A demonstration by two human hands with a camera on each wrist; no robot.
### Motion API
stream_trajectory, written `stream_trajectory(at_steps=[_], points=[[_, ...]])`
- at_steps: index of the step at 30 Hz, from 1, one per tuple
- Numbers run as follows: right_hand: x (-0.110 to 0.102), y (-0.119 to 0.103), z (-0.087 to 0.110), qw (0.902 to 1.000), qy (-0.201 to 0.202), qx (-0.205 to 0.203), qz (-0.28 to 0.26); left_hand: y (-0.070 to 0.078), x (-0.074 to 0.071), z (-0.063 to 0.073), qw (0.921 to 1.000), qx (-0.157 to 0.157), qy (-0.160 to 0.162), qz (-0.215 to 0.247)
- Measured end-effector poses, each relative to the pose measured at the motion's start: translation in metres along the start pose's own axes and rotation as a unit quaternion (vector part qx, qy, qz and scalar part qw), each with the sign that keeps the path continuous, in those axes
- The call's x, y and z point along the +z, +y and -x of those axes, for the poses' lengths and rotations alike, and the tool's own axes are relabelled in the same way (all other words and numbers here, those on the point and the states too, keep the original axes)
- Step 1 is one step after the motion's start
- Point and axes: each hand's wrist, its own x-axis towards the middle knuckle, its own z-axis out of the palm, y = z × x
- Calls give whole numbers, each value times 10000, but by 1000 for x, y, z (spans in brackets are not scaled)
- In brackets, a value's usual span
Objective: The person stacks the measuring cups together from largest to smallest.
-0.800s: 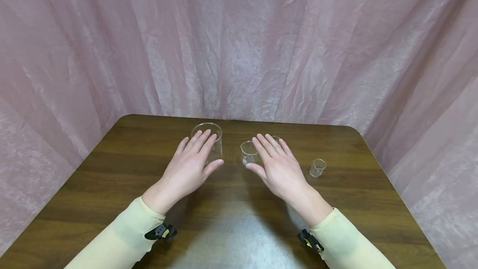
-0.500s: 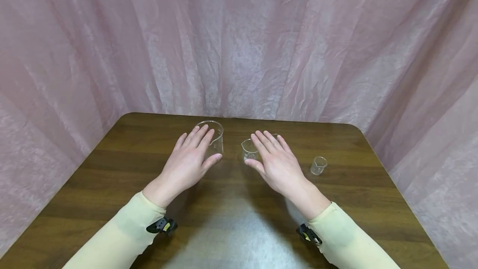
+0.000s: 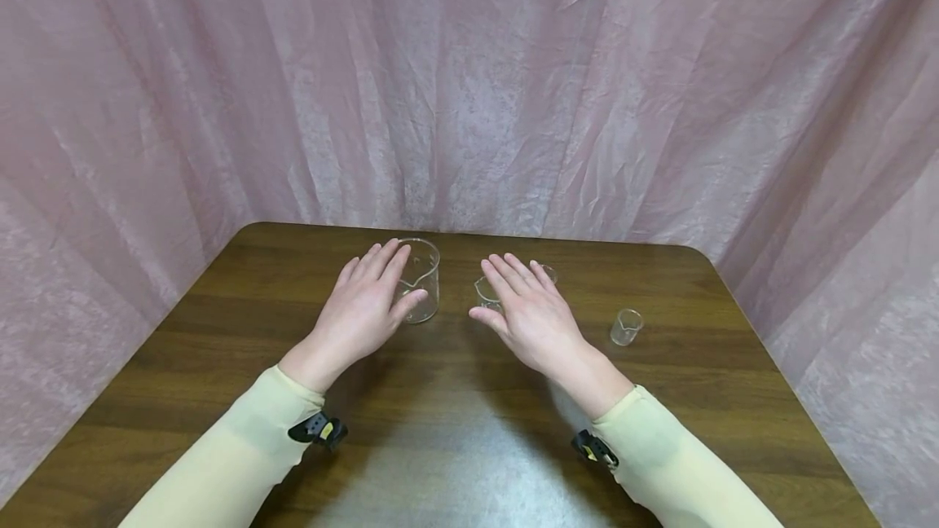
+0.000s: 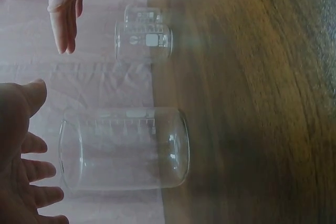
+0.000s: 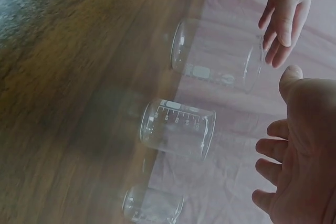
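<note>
My left hand (image 3: 358,314) hovers palm down with fingers straight, its fingertips in front of a large glass beaker (image 3: 427,293). The left wrist view shows that beaker (image 4: 126,148) upright and apart from the hand. My right hand (image 3: 534,318) is likewise held flat in the air, empty. Behind its fingers, a medium beaker (image 3: 484,292) and another beaker (image 3: 549,272) are partly hidden. White graduations mark the medium beaker (image 5: 178,129) in the right wrist view. A tiny beaker (image 3: 626,328) stands to the right of my right hand.
A brown wood-grain table (image 3: 455,398) carries all the glassware, its rounded far corners in view. Pink curtains (image 3: 469,88) hang behind it and along both sides. Black straps (image 3: 319,429) sit on the sleeved wrists.
Both hands have shifted slightly left. More of the large beaker shows beside my left hand, while my right fingers cover more of the medium beaker. The beakers appear unmoved on the table.
</note>
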Motion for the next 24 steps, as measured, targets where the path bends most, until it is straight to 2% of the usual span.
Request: stream_trajectory(at_steps=[6,15,24], points=[[4,-4,-8,10000,-78,-23,-55,-6,2,-4,9999,-98,17,59],[10,-8,-21,9998,-23,-135,-114,-18,7,-9,9988,-346,-234,260],[16,-13,-31,9994,-241,-249,-54,-23,9,-11,9977,-425,-297,438]])
